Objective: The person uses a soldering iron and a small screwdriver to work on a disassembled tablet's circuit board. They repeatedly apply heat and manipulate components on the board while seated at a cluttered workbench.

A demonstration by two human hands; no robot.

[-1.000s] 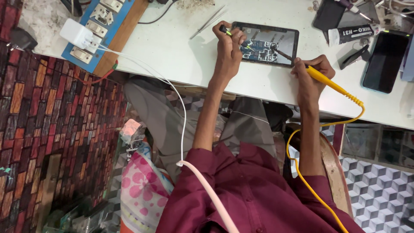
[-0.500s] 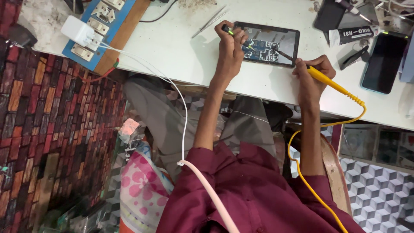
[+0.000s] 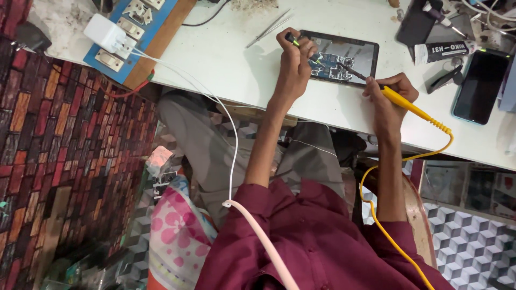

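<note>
An opened phone (image 3: 361, 49) with its circuit board exposed lies on the white table (image 3: 226, 64). My left hand (image 3: 293, 60) rests at the phone's left end and pinches a thin green-tipped tool (image 3: 292, 38) that points at the board. My right hand (image 3: 388, 92) grips a yellow soldering iron (image 3: 408, 104) like a pen. The iron's dark tip (image 3: 349, 70) touches the board (image 3: 329, 59). Its yellow cable (image 3: 376, 215) loops down past my right arm.
Metal tweezers (image 3: 269, 28) lie left of the phone. A blue switch board (image 3: 131, 32) with a white charger (image 3: 105, 32) sits at the table's left end, its white cable (image 3: 231, 156) running to my chest. A dark phone (image 3: 479, 86) and a tube (image 3: 442, 51) lie at the right.
Both hands stay at the opened phone with the same grips. The soldering tip and the green-tipped tool remain on the board; only slight shifts show.
</note>
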